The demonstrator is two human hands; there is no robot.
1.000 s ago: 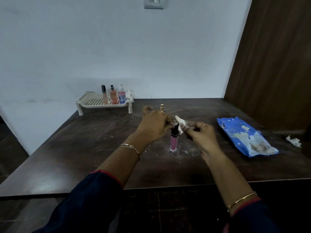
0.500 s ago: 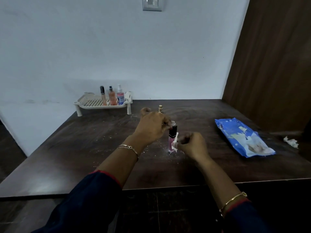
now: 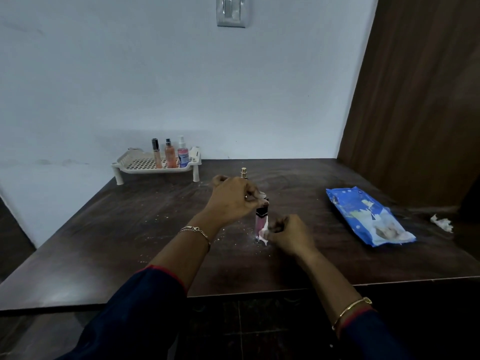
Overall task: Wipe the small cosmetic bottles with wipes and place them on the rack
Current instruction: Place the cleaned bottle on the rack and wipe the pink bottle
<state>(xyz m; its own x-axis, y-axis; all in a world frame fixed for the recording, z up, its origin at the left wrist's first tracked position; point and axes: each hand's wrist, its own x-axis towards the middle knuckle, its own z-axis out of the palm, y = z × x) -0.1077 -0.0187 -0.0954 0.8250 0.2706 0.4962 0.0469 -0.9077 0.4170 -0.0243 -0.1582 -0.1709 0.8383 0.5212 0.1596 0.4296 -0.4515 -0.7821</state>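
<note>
The left hand [image 3: 233,197] pinches the black cap of the upright pink lip gloss tube [image 3: 261,221]. At the tube's 5 o'clock, the right hand [image 3: 288,233] clasps a white wipe [image 3: 263,234] against its base.

R hand [image 3: 291,236] w/ wipe [image 3: 263,233] has dropped from cap level, at 3 o'clock of the pink bottle [image 3: 261,223], down to the base of the bottle; wipe now pressed against lower body, bunched, no longer fanned out above cap. L hand [image 3: 233,201] has shifted slightly, fingertips now on top of the black cap
</note>
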